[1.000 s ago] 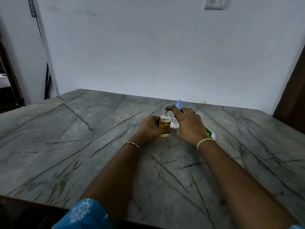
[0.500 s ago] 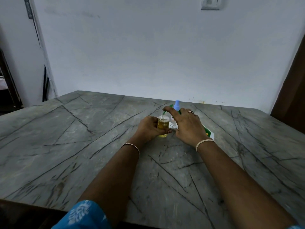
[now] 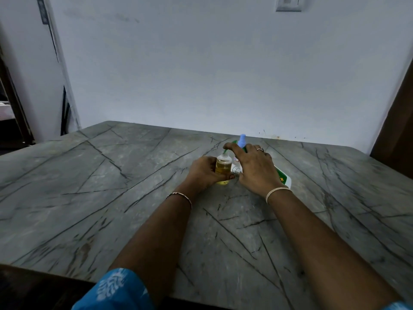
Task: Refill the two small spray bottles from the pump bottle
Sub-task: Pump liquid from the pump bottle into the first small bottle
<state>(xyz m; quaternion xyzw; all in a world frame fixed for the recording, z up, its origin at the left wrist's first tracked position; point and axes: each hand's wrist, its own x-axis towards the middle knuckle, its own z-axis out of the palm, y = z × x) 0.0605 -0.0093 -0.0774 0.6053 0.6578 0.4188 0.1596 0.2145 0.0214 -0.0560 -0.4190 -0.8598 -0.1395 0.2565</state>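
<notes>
Small clear bottle [image 3: 223, 167]: yellow liquid, upright, uncapped. Blue-topped spray bottle [image 3: 242, 140] at its 1 o'clock. Green-white pump bottle [image 3: 283, 179] at 3 o'clock.

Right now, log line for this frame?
left hand: grips small bottle | right hand: holds pump bottle, forefinger on pump | blue-topped bottle: behind right hand
</notes>
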